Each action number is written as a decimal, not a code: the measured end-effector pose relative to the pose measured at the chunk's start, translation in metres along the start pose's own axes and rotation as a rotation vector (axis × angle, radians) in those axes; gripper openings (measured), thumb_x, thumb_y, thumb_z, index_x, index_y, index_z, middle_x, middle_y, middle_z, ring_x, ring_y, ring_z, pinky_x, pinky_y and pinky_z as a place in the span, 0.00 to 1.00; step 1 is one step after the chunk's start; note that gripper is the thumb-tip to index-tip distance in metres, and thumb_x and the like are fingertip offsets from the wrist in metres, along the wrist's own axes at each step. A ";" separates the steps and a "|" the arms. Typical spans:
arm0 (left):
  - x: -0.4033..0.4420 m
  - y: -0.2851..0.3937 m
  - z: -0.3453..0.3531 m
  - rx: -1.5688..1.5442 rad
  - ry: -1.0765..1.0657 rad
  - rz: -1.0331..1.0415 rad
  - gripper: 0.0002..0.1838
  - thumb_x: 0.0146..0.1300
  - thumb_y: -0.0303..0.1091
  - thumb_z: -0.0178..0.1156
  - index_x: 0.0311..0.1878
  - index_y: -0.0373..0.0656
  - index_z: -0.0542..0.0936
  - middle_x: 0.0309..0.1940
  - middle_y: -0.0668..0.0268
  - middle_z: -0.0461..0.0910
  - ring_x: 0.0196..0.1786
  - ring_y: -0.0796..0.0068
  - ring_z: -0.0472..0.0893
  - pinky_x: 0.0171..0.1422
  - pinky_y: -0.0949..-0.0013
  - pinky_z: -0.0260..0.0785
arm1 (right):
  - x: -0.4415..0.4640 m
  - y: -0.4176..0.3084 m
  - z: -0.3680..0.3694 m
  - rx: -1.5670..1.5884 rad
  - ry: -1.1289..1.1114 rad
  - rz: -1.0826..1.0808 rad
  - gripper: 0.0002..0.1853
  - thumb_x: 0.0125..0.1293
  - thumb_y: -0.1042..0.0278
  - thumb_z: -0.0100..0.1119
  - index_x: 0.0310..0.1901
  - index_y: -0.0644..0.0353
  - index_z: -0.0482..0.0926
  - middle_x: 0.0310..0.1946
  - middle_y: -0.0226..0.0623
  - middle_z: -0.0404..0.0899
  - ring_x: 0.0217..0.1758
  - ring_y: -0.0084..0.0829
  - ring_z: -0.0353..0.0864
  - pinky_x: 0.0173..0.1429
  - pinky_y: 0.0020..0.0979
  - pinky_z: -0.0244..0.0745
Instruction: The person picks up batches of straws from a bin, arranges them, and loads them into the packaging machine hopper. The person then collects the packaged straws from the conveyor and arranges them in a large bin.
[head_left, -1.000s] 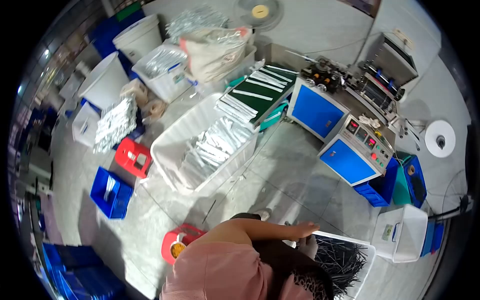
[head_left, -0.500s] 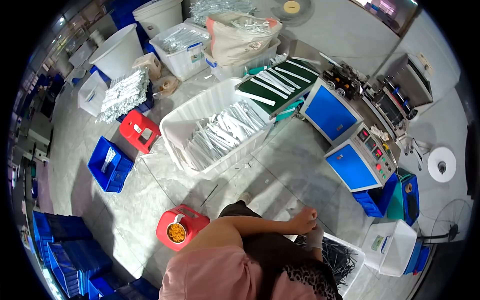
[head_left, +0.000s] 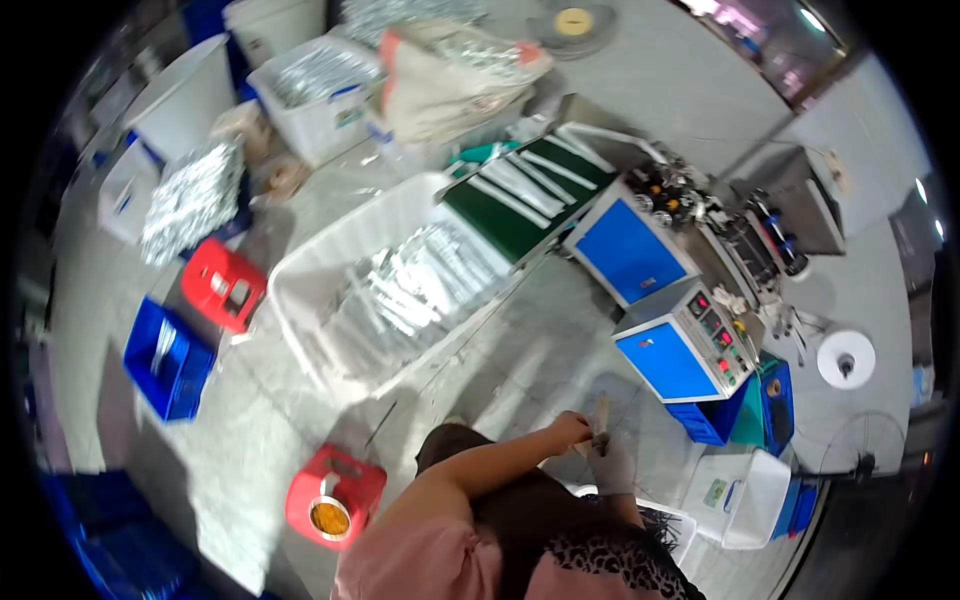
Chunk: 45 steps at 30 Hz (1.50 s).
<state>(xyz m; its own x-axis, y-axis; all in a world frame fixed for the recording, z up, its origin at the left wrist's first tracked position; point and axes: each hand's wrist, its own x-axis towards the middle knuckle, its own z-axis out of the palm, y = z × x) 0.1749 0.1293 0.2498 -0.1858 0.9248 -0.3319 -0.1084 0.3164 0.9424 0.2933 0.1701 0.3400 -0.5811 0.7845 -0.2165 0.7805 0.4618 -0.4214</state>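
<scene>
My left hand [head_left: 570, 430], bare, is closed in front of my lap, with its fingers pinched together. Close beside it is my right hand [head_left: 612, 466] in a whitish glove, its fingers curled. A pale, narrow thing [head_left: 602, 412] sticks up from between the hands; blur hides its kind. It seems to be in the right hand's fingers, and whether the left also grips it is unclear. Below my hands stands a white bin [head_left: 684, 538] holding thin dark strips [head_left: 660, 528], partly covered by my arm.
Ahead, a large white tub [head_left: 300, 262] holds whitish strips under a green conveyor [head_left: 485, 225]. A machine with blue doors [head_left: 655, 350] stands right. A red stool [head_left: 365, 485] carrying a metal cup [head_left: 330, 518] is at left; blue crates [head_left: 170, 375] lie beyond.
The view has shifted and blurred. My hands, stacked close together before, are now slightly apart, and the pale narrow thing shows between them.
</scene>
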 end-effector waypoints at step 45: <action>0.034 0.084 0.230 0.201 -0.501 -0.384 0.23 0.63 0.47 0.51 0.55 0.42 0.75 0.54 0.63 0.72 0.58 0.69 0.69 0.63 0.68 0.57 | -0.079 0.118 -0.029 0.480 -0.034 0.569 0.12 0.59 0.61 0.52 0.36 0.58 0.82 0.35 0.41 0.82 0.41 0.41 0.82 0.42 0.39 0.75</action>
<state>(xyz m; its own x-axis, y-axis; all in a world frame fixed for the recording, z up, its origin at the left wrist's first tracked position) 0.3836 0.2362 0.3273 0.3117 0.7093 -0.6323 0.1166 0.6319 0.7663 0.4375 0.1749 0.3331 -0.1302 0.8314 -0.5402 0.7809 -0.2498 -0.5726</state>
